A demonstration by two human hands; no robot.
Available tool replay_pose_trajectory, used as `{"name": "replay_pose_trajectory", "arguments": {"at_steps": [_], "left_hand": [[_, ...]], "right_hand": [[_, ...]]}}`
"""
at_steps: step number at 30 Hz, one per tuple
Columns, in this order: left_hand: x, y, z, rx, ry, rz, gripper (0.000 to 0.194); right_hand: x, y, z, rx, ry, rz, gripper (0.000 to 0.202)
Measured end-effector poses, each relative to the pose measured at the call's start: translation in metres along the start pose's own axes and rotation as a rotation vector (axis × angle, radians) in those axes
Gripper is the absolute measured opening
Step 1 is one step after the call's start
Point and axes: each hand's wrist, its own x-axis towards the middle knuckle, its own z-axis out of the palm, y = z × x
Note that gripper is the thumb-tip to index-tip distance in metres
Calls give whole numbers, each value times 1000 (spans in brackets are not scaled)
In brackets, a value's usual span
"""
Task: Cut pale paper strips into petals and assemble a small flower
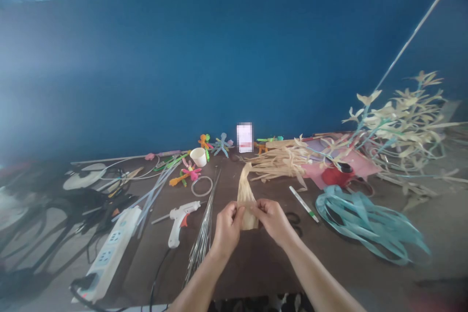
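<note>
Currently left hand (229, 226) and right hand (272, 219) pinch husk (246, 190) near its lower end, fingers closed; husk extends beyond grip, seemingly unjoined, glue gun (179, 219) unheld left of grip.

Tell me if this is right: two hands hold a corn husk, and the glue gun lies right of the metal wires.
No: the head view shows the glue gun left of the metal wires. The left hand and right hand do hold the corn husk.

Room separates the right forearm (310, 265) from ribbon (369, 226); wires (203, 234) crowd the left.
</note>
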Motion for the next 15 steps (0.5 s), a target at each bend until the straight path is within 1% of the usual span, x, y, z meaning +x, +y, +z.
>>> {"name": "replay_pose_trajectory", "arguments": {"at_steps": [5,8,11,15], "left_hand": [[0,0,-3,-39,10,-22,26],[-1,-1,-3,-69,26,-45,25],[-2,-3,-1,-126,66,-75,26],[-4,-5,3,-217,104,-136,28]], "right_hand": [[-1,6,-2,69,-48,62,32],[-2,5,-1,71,-12,76,30],[-3,3,1,92,38,82,29],[-3,2,1,85,52,84,28]]}}
